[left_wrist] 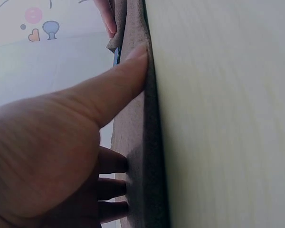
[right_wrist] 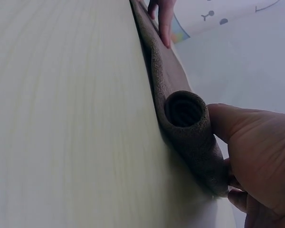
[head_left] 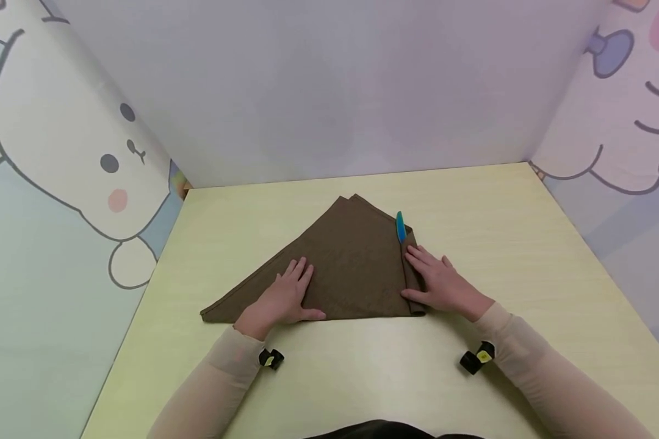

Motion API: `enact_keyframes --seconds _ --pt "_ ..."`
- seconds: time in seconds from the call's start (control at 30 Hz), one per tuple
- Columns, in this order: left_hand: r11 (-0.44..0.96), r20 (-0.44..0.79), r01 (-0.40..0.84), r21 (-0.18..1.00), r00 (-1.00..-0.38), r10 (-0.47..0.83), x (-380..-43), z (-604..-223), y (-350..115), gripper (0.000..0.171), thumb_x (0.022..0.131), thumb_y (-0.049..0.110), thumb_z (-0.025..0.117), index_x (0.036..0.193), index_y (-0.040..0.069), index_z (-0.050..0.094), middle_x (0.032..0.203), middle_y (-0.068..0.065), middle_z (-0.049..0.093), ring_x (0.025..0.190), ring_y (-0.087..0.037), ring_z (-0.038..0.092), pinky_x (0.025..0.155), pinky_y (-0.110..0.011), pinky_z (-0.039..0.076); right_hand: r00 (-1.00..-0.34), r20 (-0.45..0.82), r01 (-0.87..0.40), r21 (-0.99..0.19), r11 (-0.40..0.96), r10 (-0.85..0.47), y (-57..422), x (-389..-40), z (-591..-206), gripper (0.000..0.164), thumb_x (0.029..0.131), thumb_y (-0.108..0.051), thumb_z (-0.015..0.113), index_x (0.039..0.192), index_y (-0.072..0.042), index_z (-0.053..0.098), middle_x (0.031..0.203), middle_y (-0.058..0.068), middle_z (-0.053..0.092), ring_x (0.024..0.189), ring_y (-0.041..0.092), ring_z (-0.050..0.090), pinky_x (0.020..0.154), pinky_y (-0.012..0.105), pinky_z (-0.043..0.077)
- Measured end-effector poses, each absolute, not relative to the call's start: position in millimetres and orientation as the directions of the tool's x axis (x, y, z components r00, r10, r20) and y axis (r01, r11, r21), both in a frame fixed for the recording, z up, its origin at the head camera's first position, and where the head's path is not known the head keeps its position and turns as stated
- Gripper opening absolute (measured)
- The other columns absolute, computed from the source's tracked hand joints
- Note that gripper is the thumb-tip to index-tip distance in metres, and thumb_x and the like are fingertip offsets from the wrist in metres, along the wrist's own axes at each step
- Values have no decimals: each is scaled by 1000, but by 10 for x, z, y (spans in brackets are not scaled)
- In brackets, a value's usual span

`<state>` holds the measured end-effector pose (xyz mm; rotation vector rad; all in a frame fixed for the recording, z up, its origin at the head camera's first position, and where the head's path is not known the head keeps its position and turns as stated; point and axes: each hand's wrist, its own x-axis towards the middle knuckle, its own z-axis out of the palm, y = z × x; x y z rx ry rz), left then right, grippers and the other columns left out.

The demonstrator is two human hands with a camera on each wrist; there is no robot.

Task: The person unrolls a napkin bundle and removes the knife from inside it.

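A brown cloth [head_left: 357, 262], folded to a rough triangle, lies on the table. My left hand [head_left: 285, 296] rests on it left of the middle, fingers spread and thumb along the near edge. At the cloth's right side its edge is rolled into a narrow tube, and my right hand [head_left: 442, 283] presses on this roll [right_wrist: 192, 142] with thumb and fingertips apart. The roll's hollow round end shows in the right wrist view. A narrow blue piece with a rounded tip [head_left: 400, 227] sticks out of the roll's far end; its rest is hidden in the cloth.
The pale wooden table [head_left: 500, 213] meets a plain wall [head_left: 335, 91] at the back. Side panels with cartoon prints [head_left: 60, 152] stand to left and right. Each wrist wears a small black camera [head_left: 478, 358].
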<state>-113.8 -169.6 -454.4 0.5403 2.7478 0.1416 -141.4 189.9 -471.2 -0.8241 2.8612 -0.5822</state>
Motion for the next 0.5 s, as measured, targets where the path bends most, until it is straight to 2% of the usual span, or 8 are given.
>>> enact_keyframes --seconds 0.5 --pt "924 -303 353 150 -873 382 -1111 -4516 -1679 112 76 71 63 153 1 20 159 -20 8 145 -38 8 107 -59 27 -854 -45 -463 -389 797 -518 1977 -1406 -4706 89 86 -55 65 149 -2 32 156 15 26 144 34 18 106 67 15"
